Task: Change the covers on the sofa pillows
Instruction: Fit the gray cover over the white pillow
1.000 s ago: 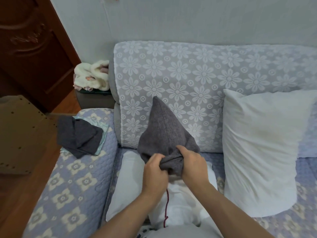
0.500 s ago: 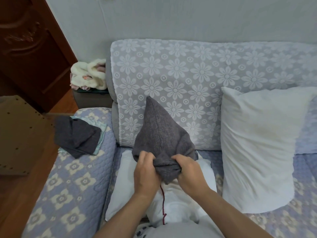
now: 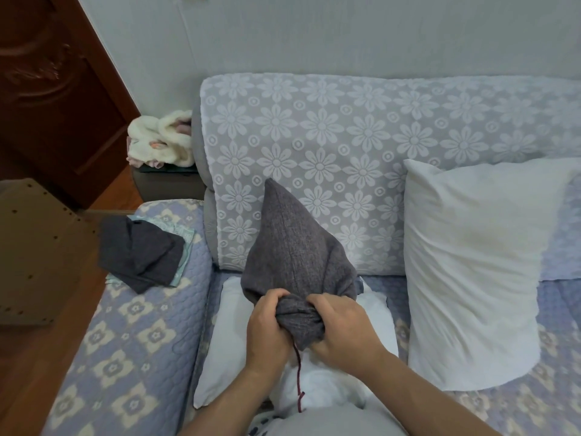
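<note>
While both hands bunch the mouth of the dark grey woven pillow cover, the head view shows it standing up in a cone at the centre of the frame, its tip leaning toward 12 o'clock against the floral-patterned sofa backrest. The left hand grips the gathered hem from 9 o'clock and the right hand grips it from 3 o'clock, fingers curled tight into the cloth. Beneath them lies a bare white pillow insert on the quilted sofa seat; a dark red cord hangs from the hem toward 6 o'clock.

Whether the cover is coming off or going on cannot be told. Either way the step probably goes best with the hem kept evenly gathered and worked along in short pulls, both hands together, so the corner does not snag.

At 3 o'clock a second plain white pillow leans on the backrest, just beside the work. At 9 o'clock a folded dark grey cloth lies on the quilted sofa armrest, near its outer edge. Open room appears to lie toward 12 o'clock.
</note>
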